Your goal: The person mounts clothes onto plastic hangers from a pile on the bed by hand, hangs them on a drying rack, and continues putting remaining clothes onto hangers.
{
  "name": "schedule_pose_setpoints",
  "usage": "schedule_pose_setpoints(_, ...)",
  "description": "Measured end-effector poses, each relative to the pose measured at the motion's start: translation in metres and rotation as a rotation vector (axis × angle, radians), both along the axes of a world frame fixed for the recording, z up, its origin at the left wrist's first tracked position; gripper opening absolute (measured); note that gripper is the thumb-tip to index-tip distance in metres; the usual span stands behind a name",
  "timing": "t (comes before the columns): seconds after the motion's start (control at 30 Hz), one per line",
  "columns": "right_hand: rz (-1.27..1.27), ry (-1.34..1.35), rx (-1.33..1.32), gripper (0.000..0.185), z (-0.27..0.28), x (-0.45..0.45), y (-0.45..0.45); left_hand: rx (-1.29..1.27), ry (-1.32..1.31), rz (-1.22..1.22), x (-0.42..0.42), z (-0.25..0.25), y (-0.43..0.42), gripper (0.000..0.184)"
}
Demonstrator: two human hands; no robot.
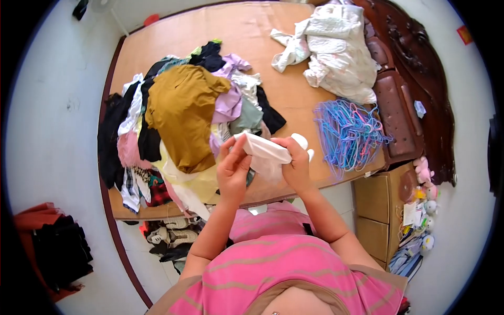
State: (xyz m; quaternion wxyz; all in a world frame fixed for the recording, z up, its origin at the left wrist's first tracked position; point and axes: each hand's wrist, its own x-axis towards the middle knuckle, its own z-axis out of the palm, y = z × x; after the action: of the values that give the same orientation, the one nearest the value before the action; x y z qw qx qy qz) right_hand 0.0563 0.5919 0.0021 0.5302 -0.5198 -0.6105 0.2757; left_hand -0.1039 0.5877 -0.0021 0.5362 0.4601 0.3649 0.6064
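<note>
Both hands stretch a thin white garment between them over the near edge of the bed. My left hand [233,164] pinches one end with its fingers closed. The other end of the white garment [266,150] is gripped by my right hand [297,164], and rounded white ends stick out beyond its fingers. Its exact kind I cannot make out. Just left of my left hand lies a big heap of mixed clothes, topped by a mustard-brown garment [184,113]. A pale yellow cloth [181,178] hangs from the heap toward the bed's edge.
Blue, purple and pink hangers [349,136] are piled on the bed [247,29] at right. Behind them lie white quilted clothes [336,52]. A dark carved headboard [420,68] borders the right side, above a wooden cabinet [371,197]. Shoes [173,233] sit below the bed's edge.
</note>
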Motion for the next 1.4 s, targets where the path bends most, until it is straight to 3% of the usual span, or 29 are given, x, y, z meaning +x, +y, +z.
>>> schedule_pose_setpoints(0.07,0.027,-0.173,0.086,0.031,0.011,0.031,0.001,-0.009,0.047,-0.008,0.022,0.004,0.005,0.05)
schedule_pose_setpoints(0.2,0.124,-0.142,0.065,0.037,0.044,0.065,-0.006,0.052,0.255,0.047,0.071,0.006,0.017,0.048)
schedule_pose_setpoints(0.27,0.132,-0.206,0.032,0.035,0.044,0.086,-0.011,0.311,0.745,0.096,0.086,0.005,0.027,0.044)
schedule_pose_setpoints(0.3,0.167,-0.172,0.029,0.034,0.046,0.097,-0.012,0.348,0.706,0.117,0.097,0.007,0.032,0.029)
schedule_pose_setpoints(0.33,0.204,-0.138,0.027,0.032,0.047,0.109,-0.011,0.354,0.707,0.099,0.107,0.011,0.036,0.029)
schedule_pose_setpoints(0.4,0.075,0.05,-0.039,0.026,0.043,0.135,-0.007,0.331,0.455,-0.033,0.125,0.017,0.041,0.009)
schedule_pose_setpoints(0.43,-0.074,-0.005,-0.069,0.028,0.038,0.149,-0.001,0.122,0.328,-0.128,0.132,0.013,0.039,0.008)
schedule_pose_setpoints(0.47,-0.221,-0.061,-0.101,0.03,0.033,0.161,0.003,0.127,0.332,-0.14,0.138,0.015,0.038,0.008)
schedule_pose_setpoints(0.5,-0.232,-0.057,-0.097,0.03,0.031,0.168,0.005,0.141,0.523,-0.129,0.144,0.021,0.037,0.007)
schedule_pose_setpoints(0.57,-0.561,-0.457,0.2,0.04,0.027,0.177,0.012,0.201,0.764,-0.03,0.163,0.021,0.042,0.01)
schedule_pose_setpoints(0.63,-0.218,-0.252,0.149,0.048,0.011,0.178,0.003,0.141,0.75,0.007,0.181,0.015,0.047,0.009)
schedule_pose_setpoints(0.7,-0.002,0.043,-0.009,0.037,0.005,0.158,-0.008,0.006,0.723,-0.082,0.191,0.013,0.049,0.006)
schedule_pose_setpoints(0.73,-0.013,0.047,-0.012,0.037,-0.011,0.158,-0.006,0.006,0.726,-0.093,0.198,0.012,0.05,0.006)
schedule_pose_setpoints(0.8,0.058,-0.053,-0.352,0.029,-0.069,0.166,-0.001,-0.094,0.5,-0.177,0.211,0.008,0.051,0.005)
schedule_pose_setpoints(0.9,-0.126,0.064,-0.322,0.021,-0.117,0.206,0.017,-0.234,0.658,-0.247,0.211,0.012,0.056,0.01)
schedule_pose_setpoints(1.0,-0.008,0.004,-0.347,0.024,-0.169,0.273,0.025,-0.343,0.719,-0.342,0.197,-0.013,0.064,0.014)
schedule_pose_setpoints(1.03,-0.003,-0.045,-0.323,0.025,-0.203,0.295,0.025,-0.359,0.779,-0.318,0.195,-0.018,0.063,0.014)
schedule_pose_setpoints(1.1,-0.099,-0.073,-0.686,0.026,-0.257,0.343,0.018,-0.335,0.892,-0.284,0.197,-0.018,0.062,0.017)
schedule_pose_setpoints(1.17,-0.407,-0.111,-1.049,0.025,-0.283,0.37,0.006,-0.299,0.991,-0.226,0.206,-0.012,0.059,0.019)
schedule_pose_setpoints(1.2,-0.6,-0.353,-0.892,0.025,-0.325,0.376,-0.009,-0.26,1.081,-0.17,0.209,-0.013,0.056,0.021)
schedule_pose_setpoints(1.33,-0.547,-0.43,-1.165,0.031,-0.346,0.382,-0.026,-0.196,1.356,-0.081,0.205,-0.028,0.053,0.024)
schedule_pose_setpoints(1.4,-0.463,-0.399,-1.267,0.035,-0.359,0.378,-0.021,-0.463,1.518,-0.179,0.203,-0.028,0.053,0.024)
